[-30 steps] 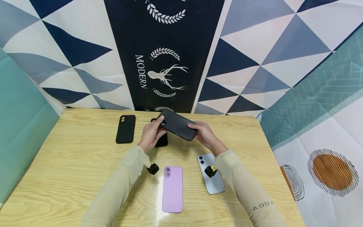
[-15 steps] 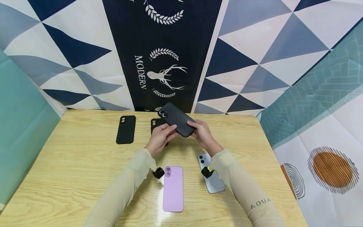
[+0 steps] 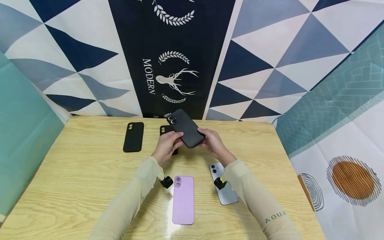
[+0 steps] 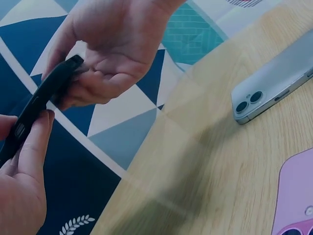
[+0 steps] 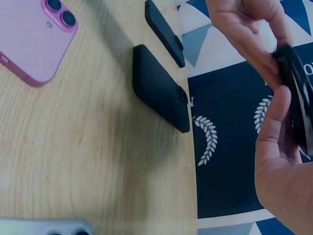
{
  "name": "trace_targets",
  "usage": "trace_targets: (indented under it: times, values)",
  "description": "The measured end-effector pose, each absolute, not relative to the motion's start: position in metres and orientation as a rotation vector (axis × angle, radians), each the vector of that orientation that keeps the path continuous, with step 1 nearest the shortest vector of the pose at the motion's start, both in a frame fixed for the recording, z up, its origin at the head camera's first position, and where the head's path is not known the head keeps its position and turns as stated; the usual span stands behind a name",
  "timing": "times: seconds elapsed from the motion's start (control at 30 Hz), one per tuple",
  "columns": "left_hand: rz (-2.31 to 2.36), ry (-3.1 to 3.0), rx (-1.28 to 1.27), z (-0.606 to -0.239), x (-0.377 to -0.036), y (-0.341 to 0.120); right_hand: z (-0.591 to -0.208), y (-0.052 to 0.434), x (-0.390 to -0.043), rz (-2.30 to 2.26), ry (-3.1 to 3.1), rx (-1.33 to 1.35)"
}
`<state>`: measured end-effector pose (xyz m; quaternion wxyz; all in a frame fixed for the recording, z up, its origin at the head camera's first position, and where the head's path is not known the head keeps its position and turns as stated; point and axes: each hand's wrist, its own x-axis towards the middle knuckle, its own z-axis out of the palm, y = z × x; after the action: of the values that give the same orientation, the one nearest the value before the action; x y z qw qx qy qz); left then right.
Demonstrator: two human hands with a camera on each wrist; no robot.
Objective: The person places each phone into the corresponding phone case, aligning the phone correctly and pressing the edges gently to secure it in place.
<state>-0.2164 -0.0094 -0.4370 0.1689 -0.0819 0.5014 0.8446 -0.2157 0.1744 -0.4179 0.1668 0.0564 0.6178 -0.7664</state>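
Above the back of the table, both hands hold a phone in a black case (image 3: 186, 129), tilted, its two camera lenses at the upper left. My left hand (image 3: 168, 146) pinches its lower left edge between thumb and fingers. The right hand (image 3: 213, 144) grips the lower right end, thumb over the back. Seen edge-on in the left wrist view, the cased phone (image 4: 30, 105) shows side buttons and a corner of the case by the right hand's fingers. A glossy face of the phone (image 5: 302, 100) shows in the right wrist view. Behind the left hand lies a black phone case (image 3: 165, 129), partly hidden.
Another black phone case (image 3: 133, 137) lies at the back left of the wooden table (image 3: 90, 186). A pink phone (image 3: 183, 200) lies near the front middle. Below the right wrist is a light blue phone (image 3: 228, 194), partly covered by the wrist camera. A patterned wall covering (image 3: 246, 66) rises behind.
My left hand has shifted from the camera corner down to the lower left edge of the cased phone. The phone has turned steeper, and the right hand keeps its grip.
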Motion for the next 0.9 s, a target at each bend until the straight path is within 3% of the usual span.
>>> trace_targets:
  times: [0.9]
  values:
    - [2.211, 1.56, -0.174, -0.439, -0.21, -0.017, -0.412, 0.175, -0.233, -2.121, 1.832, 0.275]
